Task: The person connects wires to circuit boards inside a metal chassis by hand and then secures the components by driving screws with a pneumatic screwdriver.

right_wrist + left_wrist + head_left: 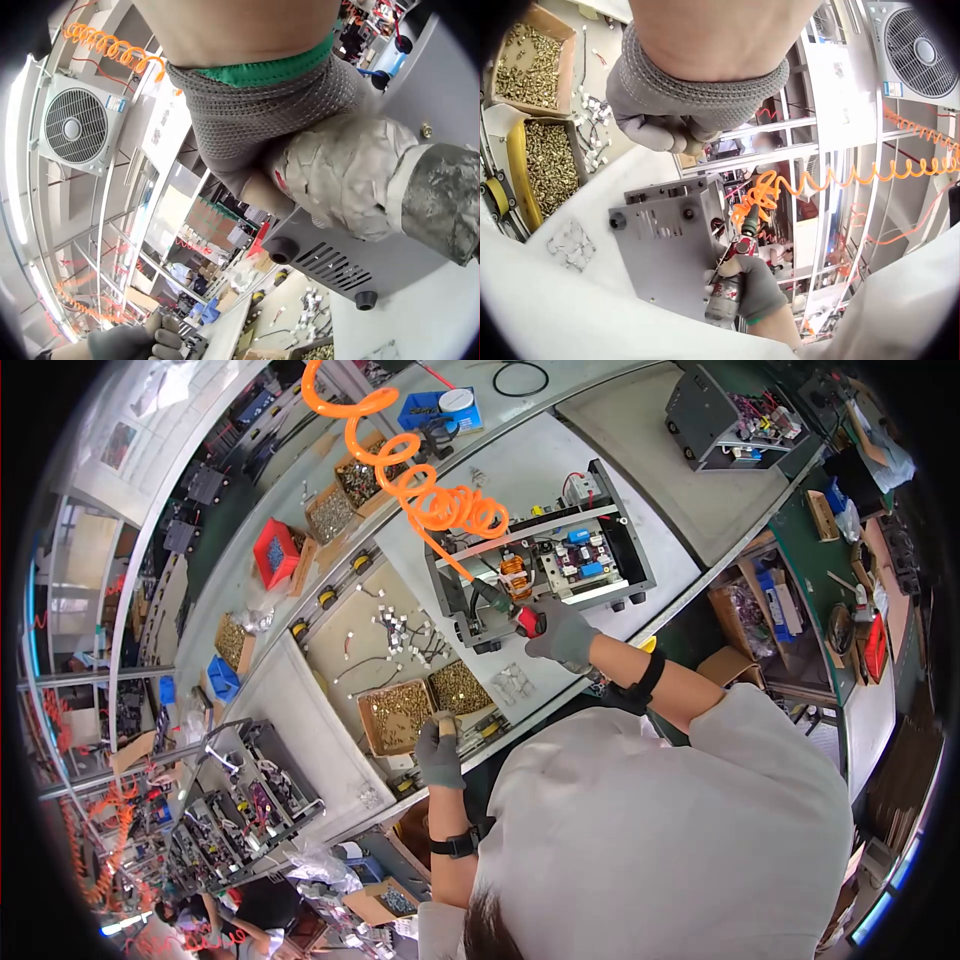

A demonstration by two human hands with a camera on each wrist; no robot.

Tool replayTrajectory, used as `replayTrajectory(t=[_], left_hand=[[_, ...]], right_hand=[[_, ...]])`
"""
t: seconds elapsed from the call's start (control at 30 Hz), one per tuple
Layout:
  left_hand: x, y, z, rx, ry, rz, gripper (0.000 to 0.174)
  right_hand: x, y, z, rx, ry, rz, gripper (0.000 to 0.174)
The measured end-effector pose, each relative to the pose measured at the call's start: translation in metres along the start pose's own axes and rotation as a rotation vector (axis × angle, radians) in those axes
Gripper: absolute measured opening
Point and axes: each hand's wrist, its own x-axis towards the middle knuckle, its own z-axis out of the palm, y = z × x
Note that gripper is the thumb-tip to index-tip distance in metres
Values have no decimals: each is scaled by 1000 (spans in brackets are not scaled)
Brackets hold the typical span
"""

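My gloved right hand [560,635] grips an air screwdriver [352,176], its body wrapped in worn tape and an orange coiled hose [440,510] running to it. Close beside the driver stands a grey metal chassis [667,240], slotted and footed on one face; from above, a copper coil [513,575] and circuit boards with blue parts show inside. My gloved left hand [440,755] has its fingers curled in, near a cardboard box [375,735] of small brass fasteners. No object shows in that hand; its palm is hidden. A second box of brass fasteners [460,688] adjoins the first.
White connectors with short wires [400,635] lie scattered behind the boxes. Small clear pieces [513,683] rest on the bench near the chassis. Another grey unit [715,425] stands at the far right. A red bin [275,550] and a blue bin [222,678] are to the left.
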Motion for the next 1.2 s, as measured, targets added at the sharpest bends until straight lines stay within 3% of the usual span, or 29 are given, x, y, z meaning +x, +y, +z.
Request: replayTrajectory(t=[0.07,0.2,0.27,0.47,0.73,0.8,0.9,1.2], left_hand=[[5,5,2,104,-33,-9,18],[9,41,31,124,-96,-26,20],[18,52,47,81,-140,-31,22],[37,57,93,-219,-313,-162,28],[50,47,119,-294,-429,-176,30],[52,48,118,-289,-456,-162,45],[49,50,114,-325,-521,-117,46],[41,62,98,-177,-402,-127,33]], right_hand=[[-9,-9,-10,21,-33,-45,45],[-25,-26,-48,386,-73,5,42],[-30,-25,-68,823,-47,-97,42],[-35,-51,-100,1241,-36,-767,44],[-27,-73,-89,1497,61,-885,22],[-26,-70,-83,1445,79,-866,22],[-27,-71,-74,1473,123,-800,24],[-28,-72,-49,1438,177,-791,27]])
